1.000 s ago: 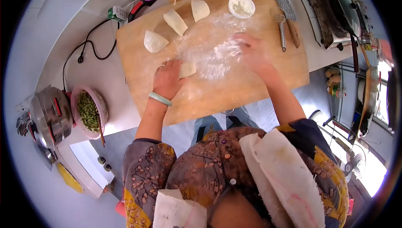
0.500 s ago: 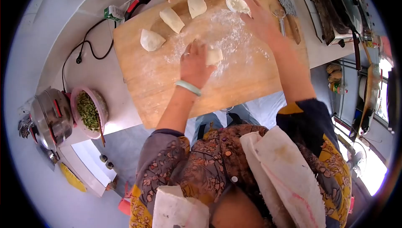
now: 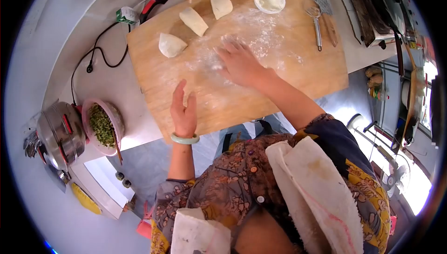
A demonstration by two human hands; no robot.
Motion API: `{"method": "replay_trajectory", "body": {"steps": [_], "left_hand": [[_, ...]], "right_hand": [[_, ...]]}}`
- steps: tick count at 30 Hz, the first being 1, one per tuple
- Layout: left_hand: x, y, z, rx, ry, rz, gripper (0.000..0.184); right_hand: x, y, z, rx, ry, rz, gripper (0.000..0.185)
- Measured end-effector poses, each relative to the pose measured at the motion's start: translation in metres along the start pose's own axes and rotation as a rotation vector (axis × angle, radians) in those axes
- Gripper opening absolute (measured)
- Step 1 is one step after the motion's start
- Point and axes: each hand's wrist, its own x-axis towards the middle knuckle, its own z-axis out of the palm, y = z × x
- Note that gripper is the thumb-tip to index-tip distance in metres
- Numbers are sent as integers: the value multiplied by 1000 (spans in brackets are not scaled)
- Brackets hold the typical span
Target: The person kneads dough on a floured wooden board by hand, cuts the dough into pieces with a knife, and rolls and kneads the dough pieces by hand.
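My left hand (image 3: pixel 184 112), with a pale bangle at the wrist, is raised over the near left part of the wooden board (image 3: pixel 288 86). Its fingers are apart and hold nothing. Over the floured middle of the board is my right hand (image 3: pixel 238 62), palm down, its fingers partly blurred; whether dough lies under it is hidden. Beyond my hands sit three pale dough pieces: one at the left (image 3: pixel 172 45), one in the middle (image 3: pixel 193 21) and one farther back (image 3: pixel 221 6). A white bowl of flour (image 3: pixel 269 0) stands at the back of the board.
A whisk (image 3: pixel 317 28) and a wooden-handled tool (image 3: pixel 329 30) lie on the board's right. Beyond are a stove (image 3: pixel 372 39) and pan (image 3: pixel 389 7). At the left are a bowl of chopped greens (image 3: pixel 103 126), a steel pot (image 3: pixel 60 133) and a black cable (image 3: pixel 95 49).
My left hand has come back toward me and opened, away from the dough piece it covered. My right hand went to the flour bowl and has since moved left to the board's middle.
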Motion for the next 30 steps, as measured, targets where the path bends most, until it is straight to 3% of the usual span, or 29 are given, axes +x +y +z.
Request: {"method": "replay_trajectory", "body": {"steps": [3, 7, 11, 13, 15, 18, 21, 23, 25, 30], "left_hand": [[-21, -11, -5, -117, 10, -127, 40], [-32, -27, -13, -138, -27, -136, 36], [-29, -25, -21, -160, -40, -104, 35], [-28, -23, -26, -176, -32, -84, 34], [-22, -17, -31, -187, -20, -42, 33], [-26, -10, -39, -156, -15, -41, 31], [-39, -13, -39, -177, -12, -81, 30], [-46, -23, -42, -162, -20, -95, 30], [-50, -30, -45, -174, -18, -103, 30], [-54, -41, -58, -180, -55, -123, 28]], "right_hand": [[-56, -12, 1, 45, -64, -109, 64], [-92, -29, 2, -37, -25, -12, 69], [-37, -17, 18, -145, 71, 98, 62], [20, 0, 1, -258, -33, 177, 56], [69, 25, -22, -162, -243, 258, 50], [69, 32, -22, -219, -154, 187, 43], [14, 16, 15, -168, 0, 47, 55], [-35, -25, -6, -46, -216, 54, 67], [-89, -36, 16, -104, -47, -55, 77], [-105, -48, 41, -137, 28, 76, 77]]}}
